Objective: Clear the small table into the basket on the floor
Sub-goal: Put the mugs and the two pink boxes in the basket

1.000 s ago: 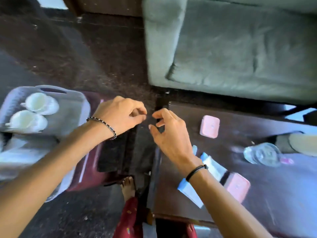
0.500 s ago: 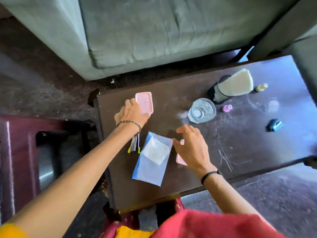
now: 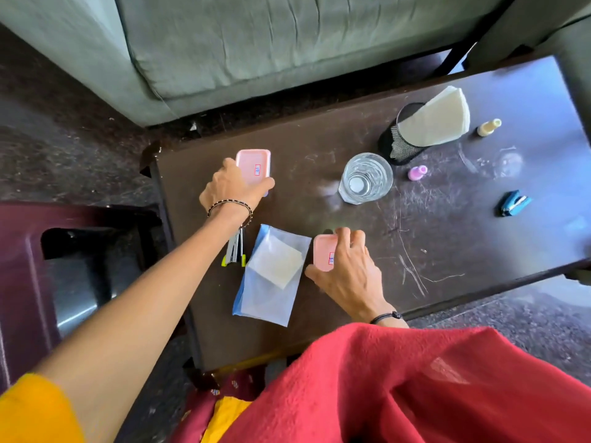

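On the dark small table (image 3: 447, 251), my left hand (image 3: 232, 188) closes around a pink box (image 3: 254, 164) near the far left corner. My right hand (image 3: 348, 270) grips a second pink box (image 3: 323, 252) near the front edge. Between them lie a clear plastic bag with blue backing (image 3: 271, 276) and a small stapler with green ends (image 3: 235, 247), partly under my left wrist. Further right stand a drinking glass (image 3: 366, 179), a black mesh holder with white papers (image 3: 422, 129), a tiny pink bottle (image 3: 417, 172), a small yellow bottle (image 3: 489, 126) and a blue stapler (image 3: 513, 203). The basket is out of view.
A grey-green sofa (image 3: 256, 43) runs along the far side of the table. A maroon plastic stool (image 3: 28, 266) stands on the dark floor at the left. My red garment (image 3: 383, 388) covers the table's near edge.
The view swung from the basket on the left to the table. Both hands reached down; the left one closed on the far pink box and the right one on the near pink box.
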